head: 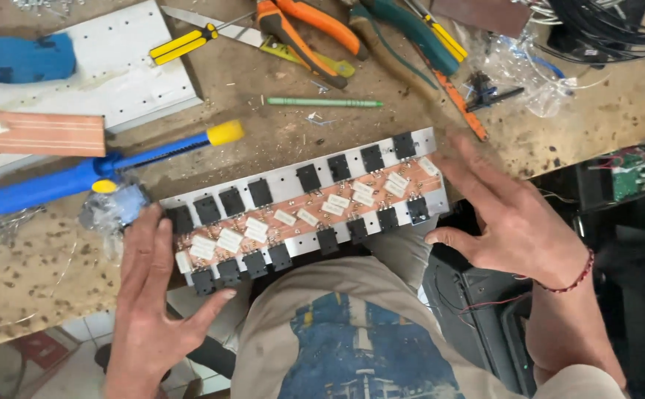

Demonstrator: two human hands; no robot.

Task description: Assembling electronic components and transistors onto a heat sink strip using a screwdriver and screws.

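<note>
Board point(308, 214) btwn both hands, pliers point(308, 29) behind, syringe point(79, 174) at left.

Orange pliers point(304, 33), yellow-handled screwdriver point(183, 43), green rod point(324, 102)

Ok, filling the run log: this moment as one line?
left hand: open, on board end | right hand: open, at other end | circuit board: on bench edge

A long board point(308, 210) lies at a slant on the edge of the workbench, its left end low and near, its right end higher and farther away. It is a pale metal strip with a copper-coloured band down the middle. Small white blocks sit in a row on the copper band. Black square parts line both long sides, one row on the far edge and one row on the near edge. The near edge hangs over the bench.
</note>
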